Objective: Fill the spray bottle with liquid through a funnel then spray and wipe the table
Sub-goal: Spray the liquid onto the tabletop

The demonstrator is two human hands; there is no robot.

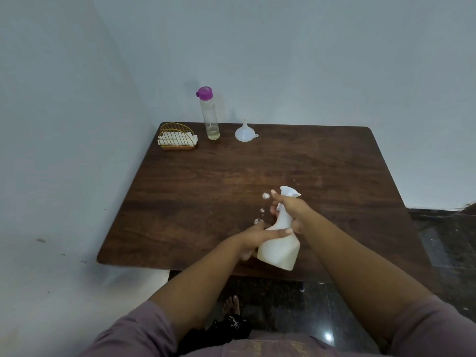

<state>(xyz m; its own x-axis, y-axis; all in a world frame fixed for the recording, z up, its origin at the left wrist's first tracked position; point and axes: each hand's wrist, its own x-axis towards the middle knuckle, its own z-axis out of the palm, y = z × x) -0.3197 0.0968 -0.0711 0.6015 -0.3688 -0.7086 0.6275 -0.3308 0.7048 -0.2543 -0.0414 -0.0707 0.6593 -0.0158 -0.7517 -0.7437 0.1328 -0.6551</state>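
At the far left the gold wire holder [176,136] kept its folded white cloths [177,138], so wiping looked not yet begun, while the nearly empty clear bottle [210,117] with a purple cap and the upturned translucent funnel [244,132] to its right suggested filling was done. Nearer, foamy spots [265,196] dotted the dark wood-grain table [180,191]. The left hand [253,240] cupped the matte white spray bottle [280,244], held tilted over the near edge, and the right hand [288,210] curled round its neck and trigger.
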